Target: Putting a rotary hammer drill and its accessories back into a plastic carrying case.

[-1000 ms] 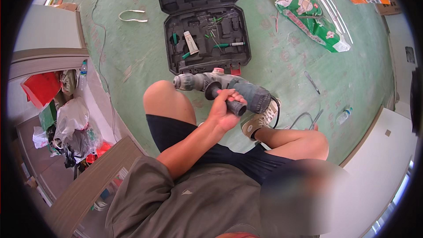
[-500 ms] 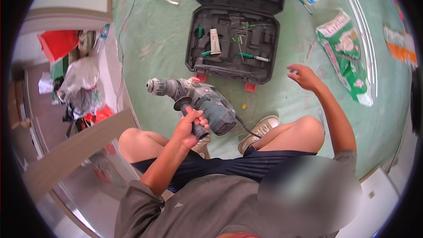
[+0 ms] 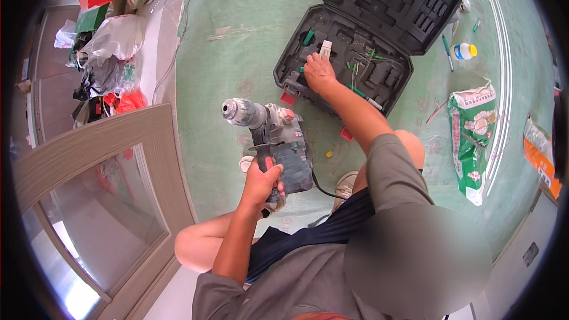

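Observation:
My left hand (image 3: pixel 261 184) is wrapped round the black and red side handle of a dusty rotary hammer drill (image 3: pixel 290 157), held up over the floor. Its chuck points away to the upper left, and its power cord trails toward my shoe. My right hand (image 3: pixel 320 73) reaches into the open black tool case (image 3: pixel 397 80). There the fingers are closed on a white squeeze tube (image 3: pixel 325 49), whose upper end sticks out past them; its lower part is hidden. Green-handled pieces and thin rods lie in the case beside it.
A green and white bag (image 3: pixel 474 136) and a white bottle with a yellow cap (image 3: pixel 463 51) lie at right. To the left are a wood-framed glass door (image 3: pixel 106 201) and piled plastic bags (image 3: pixel 118 35). A small yellow piece (image 3: pixel 329 154) is on the green floor covering.
My right hand has moved from right of the case into it and closed on the tube. The view has shifted left, while my left hand still holds the drill.

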Action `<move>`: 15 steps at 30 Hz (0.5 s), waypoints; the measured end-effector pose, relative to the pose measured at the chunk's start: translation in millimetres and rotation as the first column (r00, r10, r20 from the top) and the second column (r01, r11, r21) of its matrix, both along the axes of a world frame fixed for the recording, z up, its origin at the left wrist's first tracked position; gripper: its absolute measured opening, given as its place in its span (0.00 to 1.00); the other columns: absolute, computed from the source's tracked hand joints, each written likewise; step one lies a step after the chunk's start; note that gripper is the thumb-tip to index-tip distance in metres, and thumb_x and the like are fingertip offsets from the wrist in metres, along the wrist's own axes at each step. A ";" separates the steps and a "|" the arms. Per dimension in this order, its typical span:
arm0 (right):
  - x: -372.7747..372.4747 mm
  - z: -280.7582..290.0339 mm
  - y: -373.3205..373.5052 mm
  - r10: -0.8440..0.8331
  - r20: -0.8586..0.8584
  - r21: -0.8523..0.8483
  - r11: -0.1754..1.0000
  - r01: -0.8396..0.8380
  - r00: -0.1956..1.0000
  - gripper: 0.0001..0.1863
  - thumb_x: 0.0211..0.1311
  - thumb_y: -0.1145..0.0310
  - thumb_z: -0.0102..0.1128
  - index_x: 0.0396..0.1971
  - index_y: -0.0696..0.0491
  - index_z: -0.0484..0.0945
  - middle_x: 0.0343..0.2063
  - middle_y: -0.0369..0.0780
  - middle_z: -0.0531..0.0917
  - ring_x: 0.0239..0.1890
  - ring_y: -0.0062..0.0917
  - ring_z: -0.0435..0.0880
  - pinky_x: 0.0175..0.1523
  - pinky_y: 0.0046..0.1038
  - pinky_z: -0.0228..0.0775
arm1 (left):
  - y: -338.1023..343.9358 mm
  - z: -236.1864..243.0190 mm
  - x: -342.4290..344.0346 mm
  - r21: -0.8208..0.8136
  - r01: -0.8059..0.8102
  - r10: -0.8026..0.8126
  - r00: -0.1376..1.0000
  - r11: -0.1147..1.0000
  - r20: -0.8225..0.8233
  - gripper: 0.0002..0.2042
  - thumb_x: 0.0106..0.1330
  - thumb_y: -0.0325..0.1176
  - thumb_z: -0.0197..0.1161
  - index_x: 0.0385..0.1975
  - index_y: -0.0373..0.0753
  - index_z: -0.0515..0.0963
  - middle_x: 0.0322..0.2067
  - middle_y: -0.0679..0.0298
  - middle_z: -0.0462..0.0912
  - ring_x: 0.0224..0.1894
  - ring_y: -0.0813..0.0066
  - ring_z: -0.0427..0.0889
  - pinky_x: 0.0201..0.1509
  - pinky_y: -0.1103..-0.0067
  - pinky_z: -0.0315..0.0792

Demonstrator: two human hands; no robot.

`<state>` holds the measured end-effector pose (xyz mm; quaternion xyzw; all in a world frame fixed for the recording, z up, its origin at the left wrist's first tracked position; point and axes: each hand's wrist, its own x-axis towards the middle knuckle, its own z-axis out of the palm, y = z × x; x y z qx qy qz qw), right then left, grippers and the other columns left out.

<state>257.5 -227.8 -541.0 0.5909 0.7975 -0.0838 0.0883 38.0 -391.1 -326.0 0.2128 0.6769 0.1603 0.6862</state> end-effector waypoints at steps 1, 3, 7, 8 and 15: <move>-6.2 -5.9 -1.8 0.003 -0.018 0.018 1.000 -0.002 1.000 0.09 0.57 0.64 0.58 0.33 0.47 0.84 0.38 0.35 0.78 0.48 0.28 0.73 0.51 0.30 0.64 | -1.4 -0.8 -3.1 -0.017 -0.011 0.011 1.000 1.000 -0.002 0.12 0.61 0.26 0.60 0.37 0.38 0.63 0.21 0.64 0.71 0.16 0.76 0.73 0.16 0.77 0.72; -2.5 -18.4 0.6 0.034 -0.119 0.073 0.997 -0.026 0.992 0.08 0.56 0.66 0.58 0.31 0.49 0.85 0.36 0.36 0.79 0.46 0.30 0.76 0.49 0.33 0.67 | 0.0 -3.4 -5.6 -0.036 -0.028 0.029 1.000 0.999 0.002 0.11 0.61 0.25 0.60 0.37 0.38 0.63 0.21 0.64 0.71 0.16 0.76 0.73 0.16 0.77 0.72; 15.6 -17.9 42.9 -0.437 -0.744 -0.335 0.898 0.284 0.505 0.08 0.59 0.66 0.58 0.31 0.53 0.82 0.35 0.38 0.84 0.38 0.29 0.82 0.42 0.36 0.73 | 2.4 -2.7 -16.7 -0.007 -0.061 0.062 0.998 0.998 0.027 0.09 0.63 0.26 0.58 0.35 0.38 0.64 0.21 0.64 0.70 0.16 0.77 0.72 0.16 0.77 0.71; 23.0 -12.9 61.5 -0.618 -0.769 -0.581 0.782 0.226 0.160 0.09 0.62 0.65 0.57 0.32 0.55 0.81 0.34 0.39 0.85 0.35 0.28 0.84 0.41 0.35 0.75 | 2.7 -4.0 -21.5 0.001 -0.063 0.063 0.997 0.998 0.036 0.08 0.63 0.26 0.57 0.34 0.38 0.64 0.21 0.64 0.70 0.16 0.77 0.72 0.15 0.77 0.71; 58.8 -19.4 97.9 -0.807 -0.515 -0.857 0.483 0.178 -0.290 0.15 0.67 0.62 0.54 0.48 0.54 0.72 0.44 0.43 0.84 0.46 0.32 0.83 0.53 0.32 0.74 | 11.3 -0.9 -14.7 -0.047 -0.131 0.134 0.990 0.990 0.046 0.10 0.63 0.26 0.58 0.37 0.37 0.64 0.20 0.64 0.70 0.15 0.77 0.72 0.14 0.78 0.70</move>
